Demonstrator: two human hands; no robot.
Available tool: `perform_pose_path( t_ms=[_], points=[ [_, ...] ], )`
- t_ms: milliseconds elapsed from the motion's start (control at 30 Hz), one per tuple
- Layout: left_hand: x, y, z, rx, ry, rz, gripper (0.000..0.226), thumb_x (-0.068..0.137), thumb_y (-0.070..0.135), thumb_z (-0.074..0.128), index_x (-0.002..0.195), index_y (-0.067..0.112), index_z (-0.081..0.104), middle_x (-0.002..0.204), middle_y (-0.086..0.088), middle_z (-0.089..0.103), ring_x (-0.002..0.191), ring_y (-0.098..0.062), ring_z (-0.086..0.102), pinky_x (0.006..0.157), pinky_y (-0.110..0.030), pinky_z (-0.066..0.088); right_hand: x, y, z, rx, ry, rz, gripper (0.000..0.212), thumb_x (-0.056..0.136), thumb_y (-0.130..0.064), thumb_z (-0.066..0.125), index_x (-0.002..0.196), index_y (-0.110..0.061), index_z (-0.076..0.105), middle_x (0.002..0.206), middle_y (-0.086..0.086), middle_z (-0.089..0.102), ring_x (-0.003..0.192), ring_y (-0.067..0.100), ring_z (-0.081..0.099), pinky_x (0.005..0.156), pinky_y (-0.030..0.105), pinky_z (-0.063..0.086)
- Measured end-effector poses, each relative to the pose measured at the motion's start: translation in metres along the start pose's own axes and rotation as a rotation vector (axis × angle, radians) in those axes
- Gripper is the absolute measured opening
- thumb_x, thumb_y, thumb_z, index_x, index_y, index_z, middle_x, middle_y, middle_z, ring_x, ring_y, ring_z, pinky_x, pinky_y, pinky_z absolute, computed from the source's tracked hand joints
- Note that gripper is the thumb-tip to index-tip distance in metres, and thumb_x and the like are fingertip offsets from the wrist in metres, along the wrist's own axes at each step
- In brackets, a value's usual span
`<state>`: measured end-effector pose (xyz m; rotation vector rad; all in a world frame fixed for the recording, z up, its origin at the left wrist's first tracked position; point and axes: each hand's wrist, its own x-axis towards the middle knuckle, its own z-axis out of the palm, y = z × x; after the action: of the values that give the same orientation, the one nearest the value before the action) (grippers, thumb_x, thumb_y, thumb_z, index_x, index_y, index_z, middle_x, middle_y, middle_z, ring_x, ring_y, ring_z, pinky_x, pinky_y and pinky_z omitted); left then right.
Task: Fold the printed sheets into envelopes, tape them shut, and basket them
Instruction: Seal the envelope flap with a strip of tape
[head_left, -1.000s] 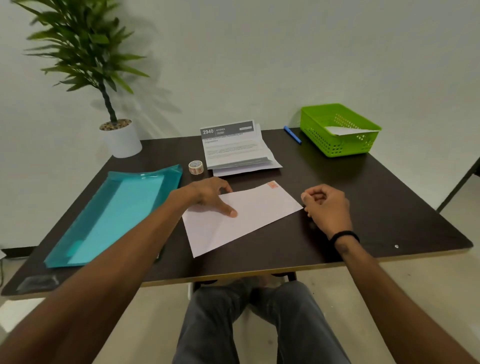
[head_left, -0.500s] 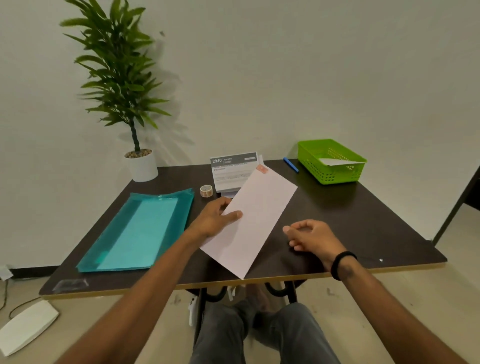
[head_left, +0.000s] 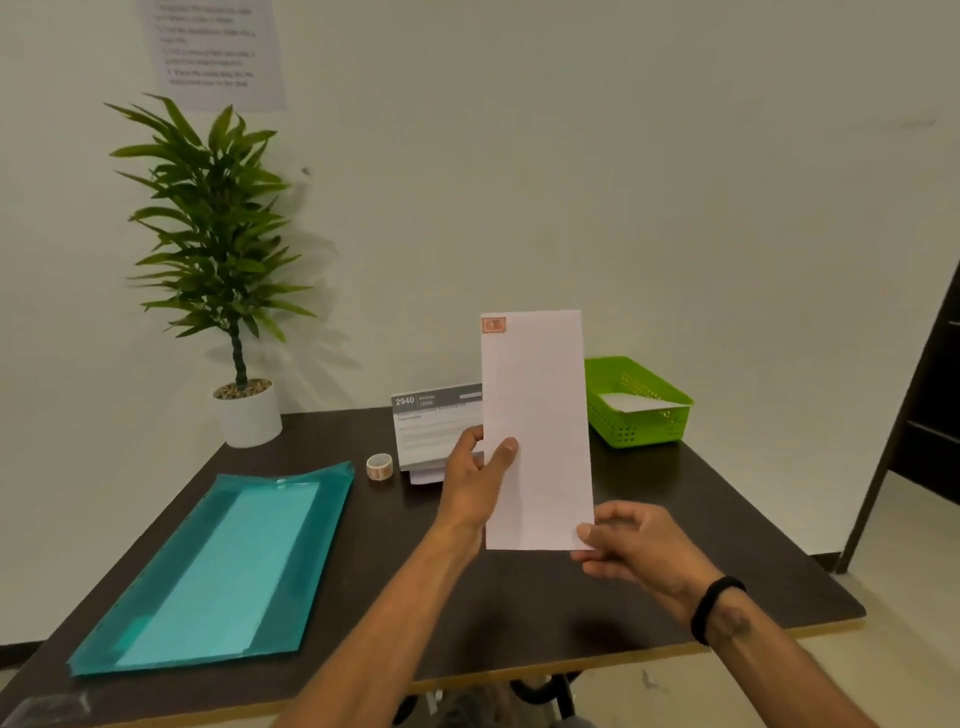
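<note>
A white envelope (head_left: 540, 415) with an orange stamp at its top left corner is held upright above the table. My left hand (head_left: 475, 480) grips its left edge, thumb on the front. My right hand (head_left: 631, 543) pinches its bottom right corner. Behind it lies the stack of printed sheets (head_left: 439, 426) with a grey header. A small tape roll (head_left: 379, 466) sits just left of the stack. The green basket (head_left: 636, 434) stands at the back right with a white envelope inside.
A teal plastic folder (head_left: 218, 566) lies on the left of the dark table (head_left: 701, 509). A potted plant (head_left: 244, 410) stands at the back left corner. A printed notice hangs on the wall. A dark door frame is at the right.
The envelope was lifted off the table and turned upright. My left hand rose with it, and my right hand came up from the table to take its bottom corner. The camera tilted upward.
</note>
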<state>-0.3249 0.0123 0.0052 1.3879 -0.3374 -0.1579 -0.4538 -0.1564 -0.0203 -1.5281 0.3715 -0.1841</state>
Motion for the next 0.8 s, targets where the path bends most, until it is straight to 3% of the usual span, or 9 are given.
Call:
perform_pose_path(
  t_ms=[133,233,333,433,533,700,800],
  points=[
    [0.017,0.011,0.027,0.043,-0.113,0.078,0.028,0.099,0.025,0.068,0.125,0.029,0.056,0.121,0.006,0.072,0.105,-0.01,0.071,0.08,-0.023,0.058,0.013,-0.02,-0.024,0.017,0.126,-0.092,0.02,0.092,-0.006,0.075,0.111,-0.001,0.071,0.098,0.013,0.08,0.089,0.03,0.078,0.075,0.032,0.064],
    [0.034,0.013,0.047,0.248,-0.196,0.088,0.048,0.096,0.03,0.072,0.137,0.033,0.048,0.132,0.01,0.065,0.118,-0.014,0.064,0.098,-0.039,0.058,0.027,-0.037,-0.048,0.033,0.214,-0.141,0.016,0.092,-0.002,0.074,0.108,0.0,0.071,0.098,0.017,0.079,0.087,0.033,0.078,0.07,0.03,0.065],
    [0.05,0.012,0.066,0.348,-0.297,0.061,0.061,0.091,0.029,0.078,0.138,0.04,0.04,0.137,0.006,0.064,0.122,-0.017,0.064,0.103,-0.048,0.055,0.042,-0.052,-0.072,0.042,0.28,-0.158,0.017,0.091,0.002,0.074,0.107,0.003,0.07,0.1,0.021,0.077,0.084,0.034,0.077,0.066,0.03,0.065],
    [0.064,0.01,0.088,0.484,-0.423,0.004,0.081,0.09,0.026,0.078,0.148,0.046,0.025,0.133,-0.002,0.066,0.11,-0.021,0.07,0.092,-0.042,0.062,0.055,-0.066,-0.096,0.015,0.331,-0.141,0.016,0.091,0.003,0.074,0.105,0.004,0.07,0.101,0.021,0.076,0.085,0.032,0.077,0.066,0.028,0.065],
    [0.074,0.004,0.113,0.497,-0.514,-0.083,0.095,0.09,0.016,0.077,0.156,0.042,0.015,0.111,-0.007,0.074,0.091,-0.023,0.077,0.078,-0.035,0.065,0.068,-0.079,-0.12,-0.014,0.364,-0.124,0.015,0.091,0.005,0.073,0.105,0.006,0.07,0.103,0.023,0.075,0.088,0.033,0.076,0.064,0.026,0.064],
    [0.094,-0.012,0.152,0.407,-0.503,-0.104,0.098,0.089,0.006,0.076,0.158,0.042,0.016,0.1,-0.012,0.076,0.077,-0.019,0.074,0.078,-0.034,0.065,0.089,-0.093,-0.153,-0.122,0.397,-0.07,0.014,0.092,0.003,0.072,0.105,-0.001,0.07,0.108,0.014,0.071,0.096,0.032,0.074,0.068,0.028,0.065],
    [0.105,-0.022,0.169,0.35,-0.471,-0.13,0.093,0.086,0.003,0.076,0.155,0.037,0.024,0.099,-0.014,0.076,0.072,-0.017,0.071,0.069,-0.03,0.062,0.106,-0.097,-0.171,-0.153,0.402,-0.015,0.016,0.092,0.005,0.071,0.107,-0.001,0.069,0.109,0.015,0.071,0.095,0.032,0.073,0.064,0.028,0.065]
  ],
)
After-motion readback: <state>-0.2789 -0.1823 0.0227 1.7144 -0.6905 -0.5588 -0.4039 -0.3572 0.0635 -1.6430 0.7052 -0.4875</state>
